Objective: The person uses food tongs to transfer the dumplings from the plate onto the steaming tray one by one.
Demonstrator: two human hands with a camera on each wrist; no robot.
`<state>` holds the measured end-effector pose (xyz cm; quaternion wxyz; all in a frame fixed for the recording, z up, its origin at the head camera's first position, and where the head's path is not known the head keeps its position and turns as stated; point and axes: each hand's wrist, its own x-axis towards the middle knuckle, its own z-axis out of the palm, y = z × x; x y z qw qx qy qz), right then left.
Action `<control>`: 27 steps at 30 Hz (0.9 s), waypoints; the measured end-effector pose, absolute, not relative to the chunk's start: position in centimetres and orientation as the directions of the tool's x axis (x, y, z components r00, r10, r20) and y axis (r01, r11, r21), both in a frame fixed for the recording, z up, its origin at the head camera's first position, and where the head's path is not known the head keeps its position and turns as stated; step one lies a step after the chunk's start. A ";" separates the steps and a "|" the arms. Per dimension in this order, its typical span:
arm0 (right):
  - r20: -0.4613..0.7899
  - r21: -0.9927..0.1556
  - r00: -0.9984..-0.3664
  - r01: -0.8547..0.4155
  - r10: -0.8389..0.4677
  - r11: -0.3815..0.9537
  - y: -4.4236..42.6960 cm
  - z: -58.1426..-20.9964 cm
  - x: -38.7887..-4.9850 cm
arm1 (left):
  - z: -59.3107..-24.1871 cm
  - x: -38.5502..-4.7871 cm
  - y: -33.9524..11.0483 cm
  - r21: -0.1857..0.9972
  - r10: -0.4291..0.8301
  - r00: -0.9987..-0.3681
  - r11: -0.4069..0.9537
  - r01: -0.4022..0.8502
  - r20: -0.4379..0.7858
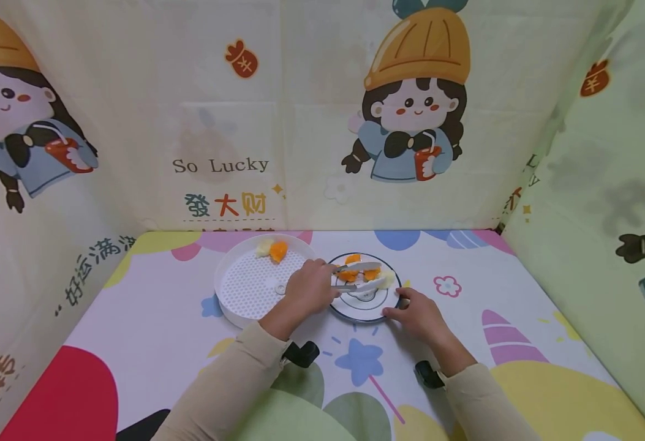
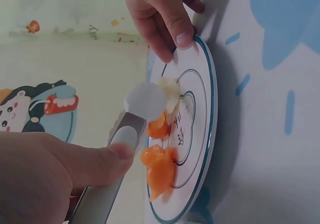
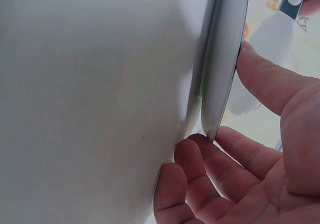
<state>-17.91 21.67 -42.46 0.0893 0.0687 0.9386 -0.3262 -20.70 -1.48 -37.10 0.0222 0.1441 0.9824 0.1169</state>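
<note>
My left hand (image 1: 311, 286) grips a pair of tongs (image 2: 97, 201) with metal handles and pale, flat tips. The tips reach over a white plate (image 1: 350, 310) with a dark blue-green rim, beside several orange pieces (image 2: 161, 174) and a pale piece (image 1: 387, 280). Whether the tips touch any piece, I cannot tell. At the plate's right edge, my right hand (image 1: 418, 311) holds the rim. In the right wrist view its thumb lies at the rim's upper side and the fingers reach the underside of the plate (image 3: 226, 53).
Left of the plate stands a round white tray (image 1: 247, 282) with a perforated base. An orange piece (image 1: 279, 252) and a pale piece (image 1: 263, 247) lie near its back. A patterned cloth (image 1: 443, 367) covers the table, and printed sheets (image 1: 311, 122) form walls behind and at both sides.
</note>
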 end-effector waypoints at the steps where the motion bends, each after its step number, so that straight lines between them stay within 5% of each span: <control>1: -0.211 -0.600 -0.975 0.185 0.069 0.779 21.7 -42.5 -17.9 | -37.1 -20.7 -1.4 0.240 0.293 -0.956 0.929 0.282 -0.013; 27: -0.209 -0.601 -0.975 0.188 0.075 0.777 21.8 -42.7 -18.0 | -36.6 -20.5 -2.9 0.271 0.305 -0.952 0.918 0.289 -0.019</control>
